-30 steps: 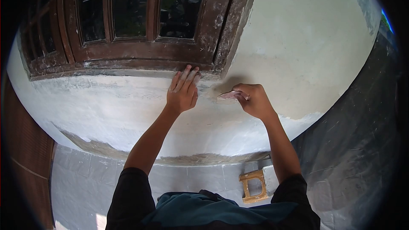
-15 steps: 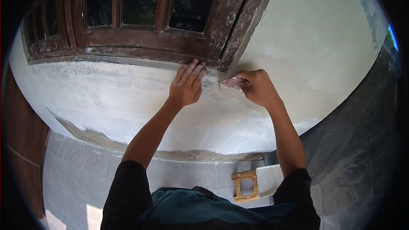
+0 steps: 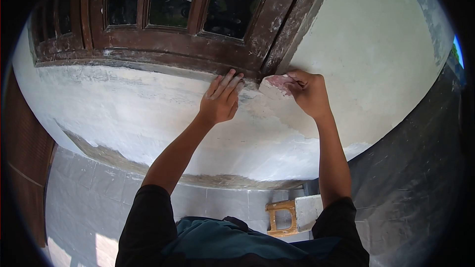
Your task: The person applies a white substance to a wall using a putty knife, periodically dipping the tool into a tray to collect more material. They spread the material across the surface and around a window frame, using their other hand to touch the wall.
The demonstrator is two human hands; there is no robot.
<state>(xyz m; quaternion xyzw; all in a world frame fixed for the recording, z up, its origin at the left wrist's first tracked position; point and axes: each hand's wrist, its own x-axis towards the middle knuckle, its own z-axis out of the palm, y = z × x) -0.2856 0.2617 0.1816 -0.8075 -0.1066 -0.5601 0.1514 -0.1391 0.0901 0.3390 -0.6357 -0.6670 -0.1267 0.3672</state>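
My left hand (image 3: 221,100) lies flat against the white wall (image 3: 148,104), fingers outstretched and their tips at the lower edge of the brown window frame (image 3: 168,63). White residue coats those fingers. Beside it, my right hand (image 3: 312,93) pinches a flat, reddish putty spreader (image 3: 278,83) smeared with white paste. The spreader's edge is against the wall, just below the lower right corner of the frame. A patchy, uneven band of pale filler shows on the wall beneath it.
A yellow-brown plastic stool (image 3: 282,218) stands on the grey tiled floor (image 3: 213,201), with a pale, stained board (image 3: 308,211) beside it. Dark sheeting (image 3: 401,173) is at the right. A brown slatted panel (image 3: 27,163) borders the left.
My right hand has moved the putty spreader up toward the corner of the window frame and turned it. My left hand keeps its place on the wall; the view has shifted slightly.
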